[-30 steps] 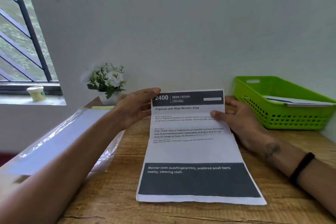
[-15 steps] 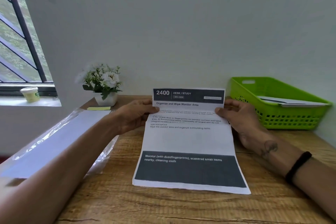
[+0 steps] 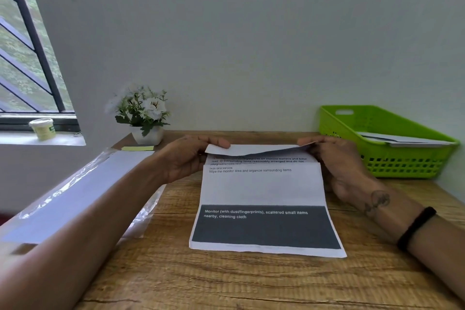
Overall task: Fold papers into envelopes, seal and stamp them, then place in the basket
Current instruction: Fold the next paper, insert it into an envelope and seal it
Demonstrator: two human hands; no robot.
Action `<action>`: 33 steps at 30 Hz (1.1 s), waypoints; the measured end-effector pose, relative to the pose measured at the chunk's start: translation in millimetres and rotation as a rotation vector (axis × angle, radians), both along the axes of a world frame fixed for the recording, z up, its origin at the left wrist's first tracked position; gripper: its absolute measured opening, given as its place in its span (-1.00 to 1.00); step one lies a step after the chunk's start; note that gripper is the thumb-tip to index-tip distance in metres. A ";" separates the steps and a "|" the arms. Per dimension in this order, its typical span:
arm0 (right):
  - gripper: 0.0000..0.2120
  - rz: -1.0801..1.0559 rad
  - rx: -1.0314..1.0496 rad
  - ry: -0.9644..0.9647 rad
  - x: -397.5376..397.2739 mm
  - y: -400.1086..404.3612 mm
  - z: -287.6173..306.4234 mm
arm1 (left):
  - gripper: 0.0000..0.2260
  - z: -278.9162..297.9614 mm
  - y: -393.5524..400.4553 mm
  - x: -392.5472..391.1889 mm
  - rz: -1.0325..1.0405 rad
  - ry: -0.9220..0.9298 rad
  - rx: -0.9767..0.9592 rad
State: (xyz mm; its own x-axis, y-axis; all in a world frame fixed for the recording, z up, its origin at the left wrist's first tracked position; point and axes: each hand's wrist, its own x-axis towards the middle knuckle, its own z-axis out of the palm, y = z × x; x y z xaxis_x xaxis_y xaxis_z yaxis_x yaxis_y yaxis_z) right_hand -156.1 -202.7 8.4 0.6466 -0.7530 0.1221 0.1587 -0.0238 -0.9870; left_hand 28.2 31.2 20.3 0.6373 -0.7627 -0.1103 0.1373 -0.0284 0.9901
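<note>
White paper (image 3: 263,186) pinched at its folded-over top by left hand (image 3: 187,158) and right hand (image 3: 337,161).

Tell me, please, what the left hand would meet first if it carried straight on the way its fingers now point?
Probably the right hand. The left hand points rightward along the folded-over top edge of the paper, which both hands pinch; nothing else shows between them, though depth is unclear.

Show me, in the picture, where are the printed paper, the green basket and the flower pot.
printed paper (image 3: 261,189), head view, on its blank white middle band.
green basket (image 3: 402,166), head view, on its perforated front wall.
flower pot (image 3: 148,135), head view, on the white pot's front.
</note>
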 end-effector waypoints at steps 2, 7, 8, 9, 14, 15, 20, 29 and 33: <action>-0.69 0.019 0.064 0.002 0.1 -0.6 0.8 | -0.79 -0.3 1.1 1.2 0.011 0.045 -0.026; -0.72 0.108 0.169 -0.057 -0.1 -2.1 1.8 | -0.59 -1.0 3.4 3.9 0.066 0.063 -0.093; -0.76 0.114 0.158 -0.055 0.0 -1.6 1.9 | -0.58 -1.1 3.2 4.2 0.073 0.055 -0.100; -0.80 0.119 0.144 -0.048 0.3 -0.8 1.7 | -0.58 -2.1 2.8 5.7 0.081 0.053 -0.104; -0.54 0.230 0.024 0.033 -1.5 0.3 -4.1 | -0.67 -2.1 2.7 9.5 0.172 0.041 -0.116; -0.51 0.252 0.007 0.055 -2.8 1.5 -4.3 | -0.71 -1.1 2.9 8.9 0.183 0.018 -0.110; -0.59 0.239 -0.045 0.057 -4.3 3.1 -3.7 | -0.44 -1.8 3.0 9.3 0.075 0.003 -0.137; -0.74 0.119 -0.122 0.017 -0.6 -4.9 -6.9 | -0.66 -5.6 5.3 5.1 0.010 -0.123 0.091; -0.81 0.159 -0.129 0.046 -3.0 -2.5 -3.6 | -0.65 0.9 6.0 2.5 0.077 -0.250 0.087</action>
